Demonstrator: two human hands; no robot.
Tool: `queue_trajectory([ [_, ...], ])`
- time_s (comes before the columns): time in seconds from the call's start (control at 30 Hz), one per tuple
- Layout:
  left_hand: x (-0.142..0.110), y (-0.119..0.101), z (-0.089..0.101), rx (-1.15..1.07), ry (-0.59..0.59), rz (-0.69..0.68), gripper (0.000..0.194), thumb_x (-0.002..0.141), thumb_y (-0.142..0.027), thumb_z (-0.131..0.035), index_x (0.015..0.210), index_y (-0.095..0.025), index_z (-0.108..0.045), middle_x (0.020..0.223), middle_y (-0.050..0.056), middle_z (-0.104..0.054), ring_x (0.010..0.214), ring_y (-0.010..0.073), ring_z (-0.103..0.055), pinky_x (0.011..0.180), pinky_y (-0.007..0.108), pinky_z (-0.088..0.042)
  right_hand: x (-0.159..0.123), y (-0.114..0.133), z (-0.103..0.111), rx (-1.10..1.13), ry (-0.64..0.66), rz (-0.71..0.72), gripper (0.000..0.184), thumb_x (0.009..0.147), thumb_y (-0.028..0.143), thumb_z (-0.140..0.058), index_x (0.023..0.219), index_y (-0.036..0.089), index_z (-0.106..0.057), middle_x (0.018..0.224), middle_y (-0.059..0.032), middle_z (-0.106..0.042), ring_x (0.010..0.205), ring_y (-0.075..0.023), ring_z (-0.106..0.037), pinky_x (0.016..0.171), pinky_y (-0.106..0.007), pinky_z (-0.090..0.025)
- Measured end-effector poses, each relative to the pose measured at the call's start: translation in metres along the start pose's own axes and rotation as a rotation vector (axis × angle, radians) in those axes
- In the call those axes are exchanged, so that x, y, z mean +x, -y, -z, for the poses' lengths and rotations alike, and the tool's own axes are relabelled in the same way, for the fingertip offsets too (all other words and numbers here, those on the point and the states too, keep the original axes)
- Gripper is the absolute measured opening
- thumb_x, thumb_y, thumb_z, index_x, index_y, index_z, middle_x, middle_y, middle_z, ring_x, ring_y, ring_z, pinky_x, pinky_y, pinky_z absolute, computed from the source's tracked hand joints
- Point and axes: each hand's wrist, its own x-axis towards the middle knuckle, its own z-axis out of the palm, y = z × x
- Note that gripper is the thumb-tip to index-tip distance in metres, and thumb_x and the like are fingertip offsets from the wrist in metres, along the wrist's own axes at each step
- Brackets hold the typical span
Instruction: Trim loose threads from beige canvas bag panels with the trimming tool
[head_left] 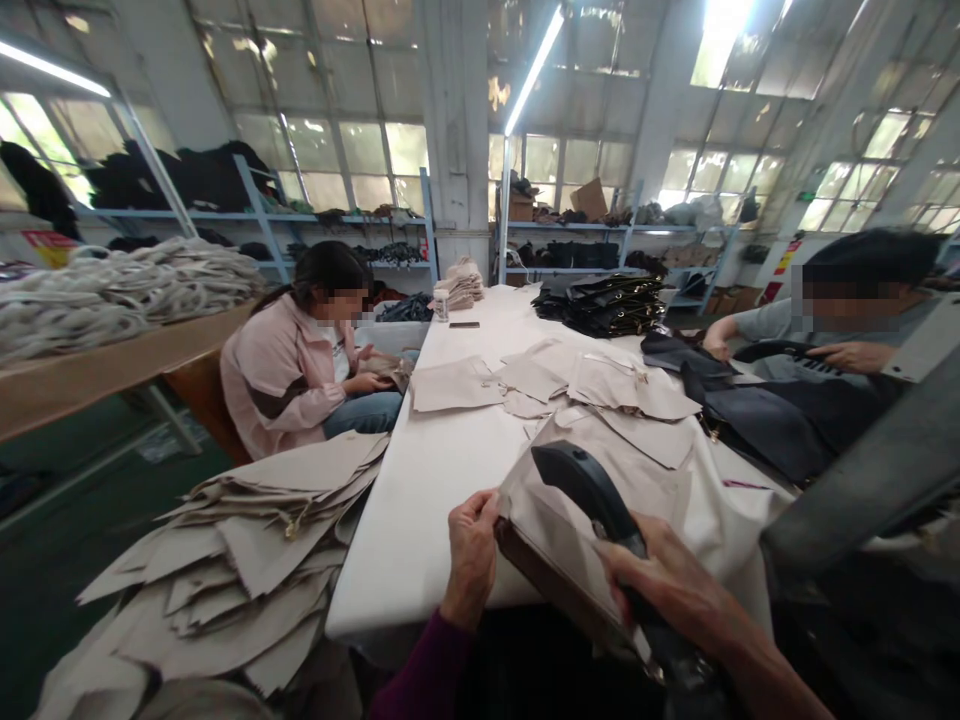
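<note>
apparently at the step of steadying a beige fabric piece [555,525] at the near edge of the white table [416,540], while holding a black curved implement [592,482] over it, too dim at its lower end to name surely. seems to call for a taut edge and steady wrist. pinching a corner between thumb and fingers of the left hand [472,548]; wrapping the right hand [664,562] round the implement, forearm slanting in from lower right.
</note>
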Motion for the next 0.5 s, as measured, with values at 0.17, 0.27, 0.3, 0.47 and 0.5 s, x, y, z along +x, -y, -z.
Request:
queue_trajectory([
  [0.17,0.036,0.005,0.017,0.444,-0.087,-0.283,0.026,0.077,-0.036,-0.054,0.073,-0.012,-0.065,0.058,0.000,-0.060,0.052,0.0117,-0.050,0.054,0.024,-0.041,-0.041,-0.014,0.037,-0.110,-0.098,-0.061,0.028,0.085,0.037,-0.050,0.063,0.019,-0.050,0.044,0.0034,-0.055,0.044,-0.0125,-0.052,0.049,-0.023,-0.042],
  [0.27,0.053,0.005,0.018,0.568,-0.067,-0.353,0.021,0.077,-0.031,-0.054,0.077,-0.013,-0.066,0.067,0.003,-0.064,0.061,0.0138,-0.054,0.062,0.025,-0.042,-0.072,-0.025,0.043,-0.150,-0.081,-0.122,0.032,0.085,0.043,-0.049,0.063,0.020,-0.049,0.046,0.0022,-0.056,0.046,-0.0147,-0.054,0.051,-0.025,-0.043],
  [0.3,0.056,0.006,0.016,0.602,-0.058,-0.376,0.020,0.077,-0.029,-0.053,0.078,-0.013,-0.066,0.071,0.004,-0.065,0.064,0.0145,-0.055,0.065,0.025,-0.043,-0.082,-0.028,0.042,-0.165,-0.062,-0.150,0.033,0.085,0.044,-0.048,0.062,0.020,-0.049,0.047,0.0017,-0.056,0.047,-0.0154,-0.054,0.052,-0.025,-0.044],
  [0.47,0.053,0.013,0.011,0.777,-0.024,-0.472,0.020,0.082,-0.024,-0.045,0.080,-0.016,-0.063,0.082,0.005,-0.066,0.075,0.0156,-0.058,0.074,0.025,-0.043,-0.119,-0.037,0.027,-0.243,-0.012,-0.262,0.030,0.085,0.040,-0.050,0.063,0.021,-0.054,0.051,0.0023,-0.058,0.054,-0.0168,-0.056,0.059,-0.024,-0.045],
  [0.5,0.050,0.016,0.012,0.816,-0.022,-0.480,0.020,0.083,-0.023,-0.044,0.080,-0.016,-0.063,0.082,0.005,-0.065,0.075,0.0156,-0.058,0.074,0.025,-0.042,-0.124,-0.038,0.024,-0.250,0.001,-0.280,0.029,0.085,0.039,-0.052,0.062,0.021,-0.055,0.052,0.0028,-0.058,0.056,-0.0167,-0.057,0.060,-0.023,-0.046],
])
